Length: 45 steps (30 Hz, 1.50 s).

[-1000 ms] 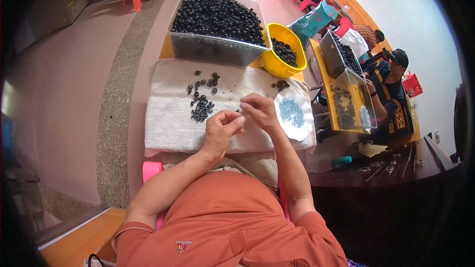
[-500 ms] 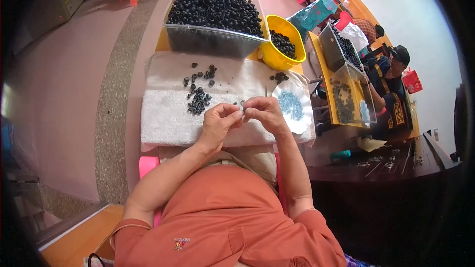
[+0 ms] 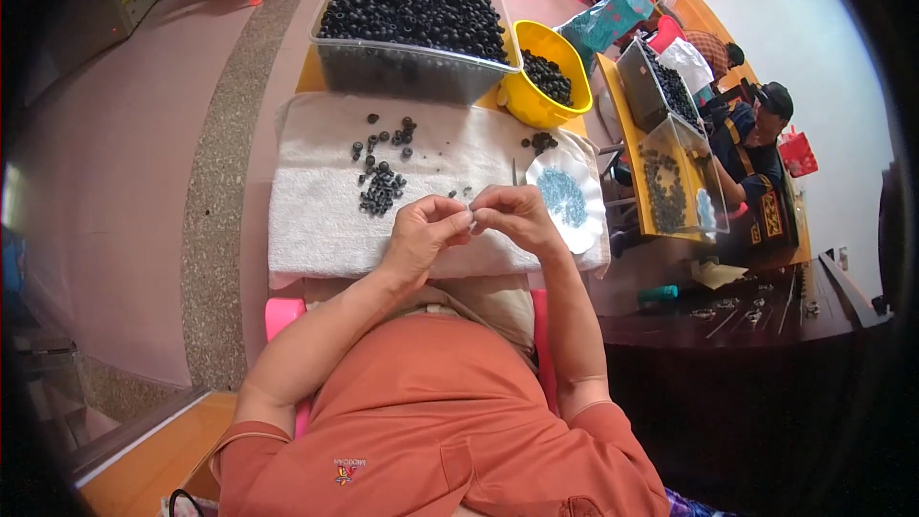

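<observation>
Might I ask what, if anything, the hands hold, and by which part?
The left hand and right hand come together at the fingertips; what they pinch, if anything, and where, cannot be told.

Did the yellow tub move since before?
No: the yellow tub still sits by the near right corner of the big clear box.

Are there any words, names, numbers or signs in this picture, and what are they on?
Orange shirt: small letters by a colourful emblem, upside down here; I won't copy them out.
Grey cabinet, top left: pale label, too blurred to read.
Teal bag and red thing by the wall: too blurred to tell if there are words.
Black beads on the white cloth: no writing that I can see.
</observation>
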Each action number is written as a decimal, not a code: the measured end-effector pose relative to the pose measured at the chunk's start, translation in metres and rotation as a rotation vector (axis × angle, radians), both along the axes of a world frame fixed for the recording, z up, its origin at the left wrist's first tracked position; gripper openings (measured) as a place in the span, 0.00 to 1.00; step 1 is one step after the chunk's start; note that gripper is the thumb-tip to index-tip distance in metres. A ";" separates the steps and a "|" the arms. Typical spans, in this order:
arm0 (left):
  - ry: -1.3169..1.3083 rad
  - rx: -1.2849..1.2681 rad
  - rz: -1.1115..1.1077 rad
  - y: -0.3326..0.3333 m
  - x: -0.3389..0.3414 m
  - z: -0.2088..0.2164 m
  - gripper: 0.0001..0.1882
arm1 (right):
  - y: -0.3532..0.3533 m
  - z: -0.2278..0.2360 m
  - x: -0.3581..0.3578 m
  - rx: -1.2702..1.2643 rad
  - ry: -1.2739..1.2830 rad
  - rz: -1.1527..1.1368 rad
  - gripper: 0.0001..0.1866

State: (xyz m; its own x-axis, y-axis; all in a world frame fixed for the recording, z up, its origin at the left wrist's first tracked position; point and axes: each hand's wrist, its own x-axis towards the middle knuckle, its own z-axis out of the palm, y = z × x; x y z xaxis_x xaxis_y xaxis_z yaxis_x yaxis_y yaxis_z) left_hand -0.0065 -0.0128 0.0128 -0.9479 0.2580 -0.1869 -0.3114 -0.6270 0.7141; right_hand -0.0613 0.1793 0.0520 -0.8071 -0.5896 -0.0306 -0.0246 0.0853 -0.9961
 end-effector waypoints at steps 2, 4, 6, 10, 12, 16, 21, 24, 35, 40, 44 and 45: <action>-0.005 0.026 -0.016 0.000 0.000 0.000 0.06 | 0.000 0.002 0.001 0.005 0.017 0.015 0.06; -0.015 0.020 -0.044 -0.002 0.000 0.003 0.06 | -0.001 0.003 0.003 0.000 -0.006 0.008 0.06; -0.026 0.034 -0.045 -0.001 0.001 0.005 0.06 | -0.001 -0.001 0.003 0.008 0.024 0.001 0.05; -0.089 0.062 -0.030 -0.001 0.000 0.008 0.05 | -0.002 -0.014 0.010 0.005 0.139 -0.073 0.07; -0.093 0.073 -0.023 -0.001 -0.001 0.004 0.06 | -0.008 -0.024 0.015 0.029 0.270 -0.133 0.07; -0.106 0.086 0.016 0.000 0.000 -0.002 0.05 | -0.022 -0.020 0.031 0.061 0.425 -0.255 0.10; -0.093 0.143 0.044 0.001 0.000 0.000 0.06 | -0.032 -0.023 0.037 0.118 0.735 -0.320 0.19; -0.100 0.140 0.063 0.002 0.000 0.001 0.07 | -0.038 -0.028 0.038 0.173 0.862 -0.375 0.23; -0.092 0.100 0.074 0.003 0.000 -0.006 0.08 | -0.040 -0.032 0.041 0.288 0.964 -0.427 0.24; -0.086 0.108 0.110 0.004 0.002 -0.005 0.09 | -0.040 -0.035 0.043 0.226 0.912 -0.412 0.24; -0.082 0.117 0.145 0.006 0.003 -0.004 0.10 | -0.041 -0.039 0.043 0.195 0.902 -0.409 0.25; -0.078 0.115 0.162 0.006 0.003 -0.005 0.10 | -0.042 -0.040 0.044 0.199 0.893 -0.411 0.24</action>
State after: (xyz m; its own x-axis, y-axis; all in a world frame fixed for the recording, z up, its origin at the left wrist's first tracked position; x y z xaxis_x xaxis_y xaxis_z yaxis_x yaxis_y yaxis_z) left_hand -0.0034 -0.0067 0.0075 -0.9625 0.1270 -0.2398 -0.2515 -0.7494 0.6125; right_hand -0.0175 0.1374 0.0124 -0.7222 -0.3102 0.6183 -0.6877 0.4178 -0.5937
